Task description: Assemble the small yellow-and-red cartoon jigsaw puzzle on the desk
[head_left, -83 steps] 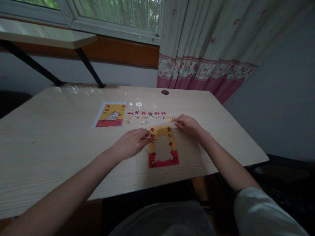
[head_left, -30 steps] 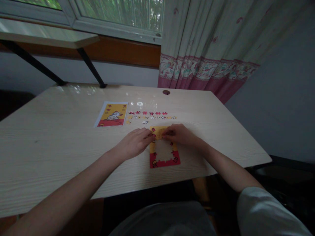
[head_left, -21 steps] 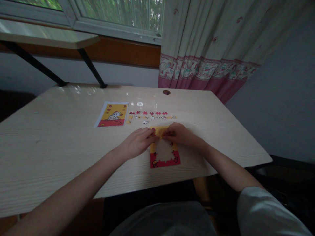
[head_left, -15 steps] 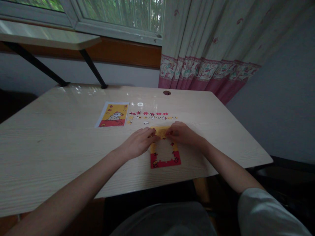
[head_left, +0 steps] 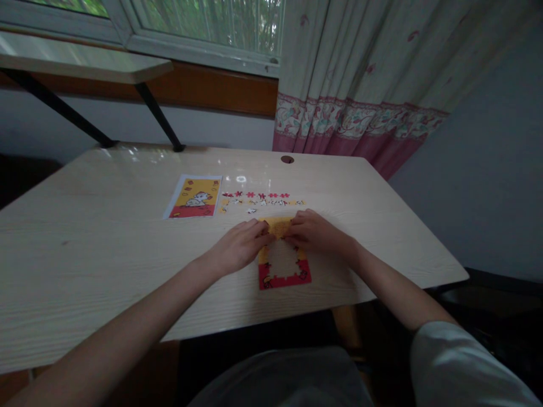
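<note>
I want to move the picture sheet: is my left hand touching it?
Apart. The head view shows tabletop between the picture sheet and the left hand, which is at the left side of the puzzle.

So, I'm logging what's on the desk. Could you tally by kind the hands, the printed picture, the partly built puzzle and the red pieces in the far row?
Left hand and right hand: 2
Printed picture: 1
Partly built puzzle: 1
Red pieces in the far row: 6
Total: 10
The other loose pieces are too small to count reliably.
</note>
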Demonstrator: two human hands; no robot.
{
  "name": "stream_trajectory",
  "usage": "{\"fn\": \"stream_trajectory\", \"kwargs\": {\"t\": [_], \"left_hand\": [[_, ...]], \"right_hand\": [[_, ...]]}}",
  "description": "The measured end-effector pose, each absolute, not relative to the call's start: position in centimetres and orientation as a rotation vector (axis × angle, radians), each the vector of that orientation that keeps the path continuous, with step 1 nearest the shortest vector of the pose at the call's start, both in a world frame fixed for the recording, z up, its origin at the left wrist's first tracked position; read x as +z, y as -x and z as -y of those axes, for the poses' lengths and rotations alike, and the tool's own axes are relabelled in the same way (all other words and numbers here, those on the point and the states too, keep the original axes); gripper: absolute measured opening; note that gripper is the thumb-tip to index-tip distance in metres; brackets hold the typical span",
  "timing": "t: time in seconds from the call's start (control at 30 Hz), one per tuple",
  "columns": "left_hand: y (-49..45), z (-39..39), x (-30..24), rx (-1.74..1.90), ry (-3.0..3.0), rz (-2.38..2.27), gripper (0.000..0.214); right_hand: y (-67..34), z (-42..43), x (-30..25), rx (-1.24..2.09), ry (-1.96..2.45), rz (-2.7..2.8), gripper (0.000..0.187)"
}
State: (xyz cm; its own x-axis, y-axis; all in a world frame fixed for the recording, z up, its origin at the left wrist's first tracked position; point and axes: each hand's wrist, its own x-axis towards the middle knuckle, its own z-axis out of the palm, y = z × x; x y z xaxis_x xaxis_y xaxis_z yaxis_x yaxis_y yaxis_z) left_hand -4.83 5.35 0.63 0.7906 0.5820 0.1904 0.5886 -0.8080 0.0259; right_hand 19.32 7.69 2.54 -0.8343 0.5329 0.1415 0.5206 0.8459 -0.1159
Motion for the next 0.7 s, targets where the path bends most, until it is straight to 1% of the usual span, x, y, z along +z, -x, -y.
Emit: {"fn": "stream_trajectory", "kwargs": {"t": [0.1,0.3,0.47,0.53,0.7], "left_hand": [[4.9,-5.4,0.5,-0.349,2.919,0.948,0.033],[5.4,-5.6,0.6,-0.370,2.918,0.885,0.033],[6.5,-6.1,0.9,-0.417,2.941,0.931,0.033],[6.9,-6.4,0.9,-0.448,2.938,0.942,0.033],[7.3,-6.5,0.8,-0.448,2.954,0.943,0.034]], "right_hand": [[-19.3,-7.7,2.6,0.149,0.827,2.853,0.017],[-20.5,-8.6,2.6,0.371,0.816,2.679,0.016],[-22.8,-10.4,1.8,0.307,0.937,2.584,0.013],[-23.4,-11.0,1.3,0.296,0.965,2.611,0.016],[-23.7,-11.3,0.7,0.323,0.919,2.677,0.027]]}}
